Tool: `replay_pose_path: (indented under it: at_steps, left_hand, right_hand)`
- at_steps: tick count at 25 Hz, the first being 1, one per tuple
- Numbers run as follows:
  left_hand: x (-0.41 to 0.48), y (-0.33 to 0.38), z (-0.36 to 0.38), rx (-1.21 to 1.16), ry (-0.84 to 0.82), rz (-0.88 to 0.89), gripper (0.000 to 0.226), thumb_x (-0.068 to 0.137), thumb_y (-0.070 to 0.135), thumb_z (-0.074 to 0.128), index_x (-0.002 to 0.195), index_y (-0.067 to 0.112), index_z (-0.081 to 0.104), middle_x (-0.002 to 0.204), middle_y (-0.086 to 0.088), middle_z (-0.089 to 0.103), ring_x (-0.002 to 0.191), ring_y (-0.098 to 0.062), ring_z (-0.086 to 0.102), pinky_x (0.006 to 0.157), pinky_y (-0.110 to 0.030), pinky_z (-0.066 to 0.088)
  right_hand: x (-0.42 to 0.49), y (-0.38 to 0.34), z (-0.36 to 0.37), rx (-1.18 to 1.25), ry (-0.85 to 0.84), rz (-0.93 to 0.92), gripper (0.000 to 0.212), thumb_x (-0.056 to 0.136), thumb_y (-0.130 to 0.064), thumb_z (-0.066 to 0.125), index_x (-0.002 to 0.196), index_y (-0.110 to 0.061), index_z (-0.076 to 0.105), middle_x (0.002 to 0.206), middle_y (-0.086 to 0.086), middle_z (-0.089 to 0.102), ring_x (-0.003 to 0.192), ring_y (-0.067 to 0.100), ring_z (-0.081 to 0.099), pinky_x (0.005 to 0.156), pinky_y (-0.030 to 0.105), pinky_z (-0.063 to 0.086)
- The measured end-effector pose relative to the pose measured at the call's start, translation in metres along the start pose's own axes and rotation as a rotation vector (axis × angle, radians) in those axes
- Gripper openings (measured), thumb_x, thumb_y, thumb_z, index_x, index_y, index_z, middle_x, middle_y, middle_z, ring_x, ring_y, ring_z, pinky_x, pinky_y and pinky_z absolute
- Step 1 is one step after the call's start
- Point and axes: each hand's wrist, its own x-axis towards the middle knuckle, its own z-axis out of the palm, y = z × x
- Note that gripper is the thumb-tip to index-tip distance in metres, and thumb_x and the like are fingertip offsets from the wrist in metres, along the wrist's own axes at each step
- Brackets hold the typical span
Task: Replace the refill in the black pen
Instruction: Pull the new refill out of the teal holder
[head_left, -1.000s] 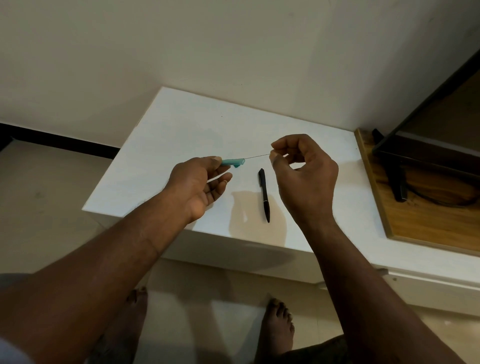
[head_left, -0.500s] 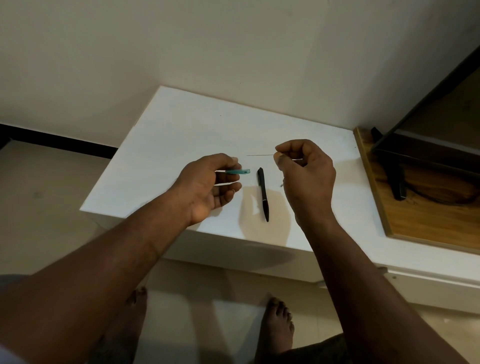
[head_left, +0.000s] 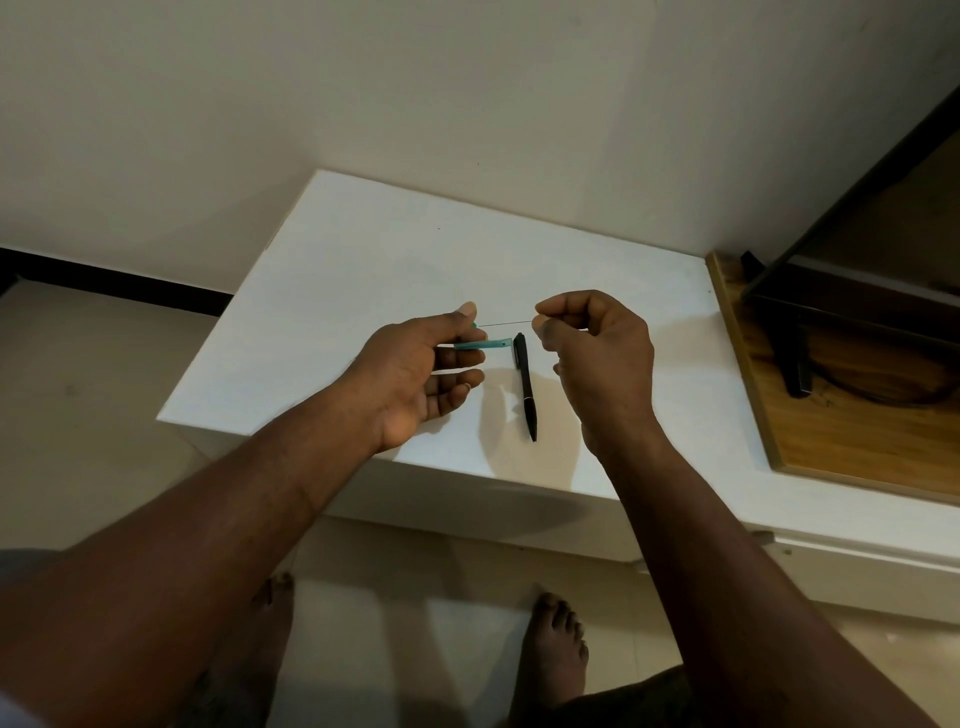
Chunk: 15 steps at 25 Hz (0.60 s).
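Head view: left hand (head_left: 421, 374) pinched a teal tube (head_left: 483, 344) between thumb and forefinger, other fingers loose. Right hand (head_left: 597, 353) pinched the thin refill (head_left: 506, 324) at its 3 o'clock end. Black pen (head_left: 524, 387) lay on the white table (head_left: 337, 291), tip toward 6 o'clock, between both hands.

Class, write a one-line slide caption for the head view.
Left hand holds a teal tube, right hand pinches a thin refill; black pen lies on the table.

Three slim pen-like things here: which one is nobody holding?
The black pen, lying on the white table. The left hand holds the teal tube; the right hand pinches the thin refill.
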Motion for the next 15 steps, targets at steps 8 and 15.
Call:
replay_pose_path:
  at_steps: [8, 15]
  left_hand:
    - [0.0034, -0.0013, -0.0014, 0.012, 0.029, 0.006, 0.028, 0.091, 0.039, 0.076, 0.095, 0.012, 0.081, 0.069, 0.002, 0.077, 0.057, -0.013, 0.072, 0.053, -0.025, 0.057]
    - [0.0063, -0.0028, -0.0021, 0.032, 0.048, 0.019, 0.022, 0.092, 0.032, 0.074, 0.096, 0.011, 0.082, 0.067, 0.004, 0.077, 0.056, -0.012, 0.072, 0.051, -0.025, 0.056]
  right_hand:
    - [0.0, 0.0013, 0.0019, 0.017, -0.052, 0.001, 0.014, 0.092, -0.015, 0.075, 0.093, -0.029, 0.077, 0.097, -0.006, 0.078, 0.098, 0.018, 0.073, 0.086, 0.042, 0.062]
    - [0.0007, 0.0029, 0.0023, 0.033, -0.069, -0.001, 0.015, 0.091, -0.015, 0.075, 0.093, -0.029, 0.078, 0.095, -0.006, 0.078, 0.094, 0.018, 0.073, 0.081, 0.037, 0.06]
